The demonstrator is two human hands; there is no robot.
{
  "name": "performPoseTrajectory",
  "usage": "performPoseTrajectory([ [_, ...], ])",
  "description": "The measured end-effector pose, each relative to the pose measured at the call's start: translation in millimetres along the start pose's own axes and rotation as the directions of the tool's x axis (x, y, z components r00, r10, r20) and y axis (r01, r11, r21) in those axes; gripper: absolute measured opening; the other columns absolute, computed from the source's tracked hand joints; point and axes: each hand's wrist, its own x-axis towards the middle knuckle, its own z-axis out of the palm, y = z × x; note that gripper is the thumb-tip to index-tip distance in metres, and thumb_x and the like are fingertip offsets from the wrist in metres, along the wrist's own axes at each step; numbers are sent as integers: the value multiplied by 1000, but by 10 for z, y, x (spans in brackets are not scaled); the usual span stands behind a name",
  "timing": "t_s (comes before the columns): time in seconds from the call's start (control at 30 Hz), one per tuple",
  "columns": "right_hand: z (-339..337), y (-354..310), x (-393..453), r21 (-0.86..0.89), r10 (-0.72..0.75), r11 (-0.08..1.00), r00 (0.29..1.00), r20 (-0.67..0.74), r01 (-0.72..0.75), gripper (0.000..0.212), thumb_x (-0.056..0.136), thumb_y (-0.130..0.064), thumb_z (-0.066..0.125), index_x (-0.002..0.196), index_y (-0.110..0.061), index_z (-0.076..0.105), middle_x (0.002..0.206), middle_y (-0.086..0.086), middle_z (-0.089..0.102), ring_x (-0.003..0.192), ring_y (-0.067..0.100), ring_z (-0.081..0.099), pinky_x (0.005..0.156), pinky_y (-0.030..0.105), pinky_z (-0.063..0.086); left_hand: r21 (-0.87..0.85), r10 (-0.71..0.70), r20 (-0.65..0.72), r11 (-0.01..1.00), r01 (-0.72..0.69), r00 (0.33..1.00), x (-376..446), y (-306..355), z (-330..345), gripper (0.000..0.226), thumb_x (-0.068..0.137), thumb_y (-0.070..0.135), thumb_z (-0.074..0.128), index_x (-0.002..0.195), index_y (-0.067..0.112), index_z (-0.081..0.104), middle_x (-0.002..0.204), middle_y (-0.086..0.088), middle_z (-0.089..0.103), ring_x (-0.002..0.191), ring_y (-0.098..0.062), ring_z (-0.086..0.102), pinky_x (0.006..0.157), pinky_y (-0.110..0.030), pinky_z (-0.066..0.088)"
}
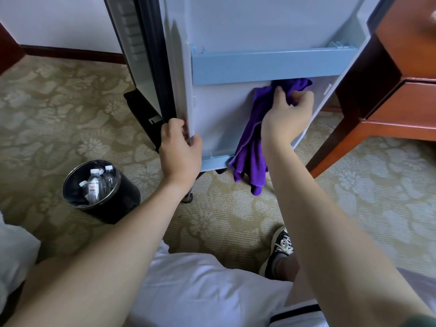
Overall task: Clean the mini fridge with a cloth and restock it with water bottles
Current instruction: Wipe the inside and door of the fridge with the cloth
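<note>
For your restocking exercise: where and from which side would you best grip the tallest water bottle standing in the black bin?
Grip the water bottle by its neck just under the white cap, with the hand coming from straight above. It stands nearly upright in the black bin, whose wall and the neighbouring bottles block its sides; only the top is free.

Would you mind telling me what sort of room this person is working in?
Most likely a hotel guest room. A mini fridge door stands open beside a wooden desk, the floor has patterned carpet, and a small black bin holds water bottles.
</note>
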Motion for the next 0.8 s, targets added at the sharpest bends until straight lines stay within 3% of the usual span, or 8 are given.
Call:
performPoseTrajectory([
  [0.1, 111, 19, -224, -8, -64, 998, 996, 66, 65, 16, 87, -21, 67, 78, -26, 54, 73, -17, 60, 69, -7, 53, 67, 10, 40, 2, -10, 3, 1000, 10, 1000, 10, 10, 5, 17, 83, 8, 66, 96, 8, 56, 100, -1, 53, 79, -24, 58, 73, -40, 50],
  [0.17, 164, 44, -352, 1, -114, 993, 989, 94, 114, 7, 87, -21, 66, 89, -23, 59, 80, -20, 62, 79, 1, 59, 74, 18, 44, 0, 2, 4, 1000, -2, 1000, 0, -2, 7, 17, 83, 9, 66, 96, 8, 56, 101, -1, 53, 79, -23, 58, 72, -38, 49],
  [0.27, 229, 49, -522, -5, -161, 987, 975, 156, 164, 18, 87, -23, 66, 105, -22, 62, 93, -19, 66, 89, 8, 63, 83, 25, 48, 3, -4, 10, 1000, 4, 1000, -3, -22, 15, 19, 83, 10, 68, 96, 8, 55, 100, -3, 54, 78, -22, 57, 69, -37, 50],
  [0.37, 294, 38, -692, 8, -231, 972, 941, 249, 236, 25, 87, -22, 67, 112, -17, 65, 100, -7, 68, 91, 11, 62, 86, 29, 49, -16, -1, 0, 1000, 1, 1000, 12, -18, 24, 18, 82, 9, 68, 95, 7, 56, 100, -7, 56, 78, -26, 60, 68, -37, 49],
  [0.5, 355, 39, -923, 45, -371, 924, 858, 355, 381, 29, 86, -14, 67, 115, -11, 67, 108, -1, 67, 101, 14, 60, 90, 23, 46, -28, 46, -7, 999, -46, 999, 15, -33, 10, 15, 88, 12, 64, 100, 4, 58, 104, -12, 59, 82, -26, 63, 69, -34, 49],
  [0.63, 373, 106, -988, 34, -457, 868, 769, 448, 496, 35, 84, -8, 63, 119, -9, 68, 117, 4, 66, 110, 22, 59, 97, 38, 47, 27, 85, 0, 996, -85, 996, 15, -68, -6, 18, 87, 10, 64, 101, 3, 56, 106, -12, 58, 86, -32, 61, 69, -38, 48],
  [0.8, 370, 193, -879, -8, -587, 728, 629, 510, 686, 36, 83, -4, 62, 119, -5, 67, 113, 10, 65, 102, 30, 57, 91, 38, 45, 56, 94, 8, 994, -94, 996, 6, -76, -7, 20, 91, 15, 62, 104, 1, 55, 108, -15, 56, 87, -38, 58, 65, -27, 30],
])
